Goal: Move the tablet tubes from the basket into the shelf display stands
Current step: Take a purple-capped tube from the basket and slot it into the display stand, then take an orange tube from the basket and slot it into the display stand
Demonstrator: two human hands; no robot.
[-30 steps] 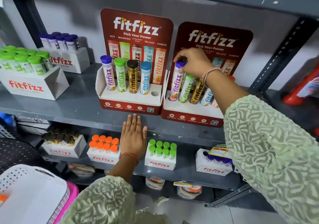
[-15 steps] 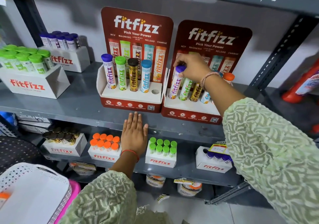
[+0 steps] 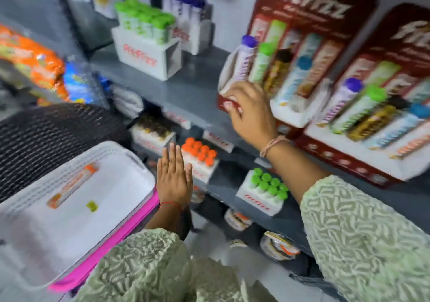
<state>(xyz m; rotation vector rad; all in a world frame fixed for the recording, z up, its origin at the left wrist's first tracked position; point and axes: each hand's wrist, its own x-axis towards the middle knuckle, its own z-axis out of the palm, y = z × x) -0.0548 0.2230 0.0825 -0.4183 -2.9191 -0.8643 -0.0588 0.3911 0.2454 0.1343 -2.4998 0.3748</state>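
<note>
The frame is blurred by motion. A white basket (image 3: 130, 162) at the lower left holds one orange-capped tablet tube (image 3: 72, 186) lying flat, plus a small green scrap. On the grey shelf stand two red display stands: the left stand (image 3: 309, 11) holds tubes with purple, green, black and blue caps, with an open slot at its right end. The right stand (image 3: 344, 162) holds five tubes. My right hand (image 3: 252, 113) hovers empty in front of the left stand's lower left corner, fingers loosely spread. My left hand (image 3: 173, 178) is flat and empty beside the basket's right edge.
White boxes of green-capped tubes (image 3: 144, 22) and purple-capped tubes (image 3: 186, 1) stand further left on the shelf. The lower shelf carries boxes of orange-capped (image 3: 200, 150) and green-capped (image 3: 267, 183) tubes. A black mesh chair back (image 3: 53, 125) sits behind the basket. Snack packets (image 3: 30, 57) lie at left.
The view has swung left and down, bringing the basket into sight. My right hand let go of the purple-capped tube in the right stand and moved left. My left hand came off the shelf edge.
</note>
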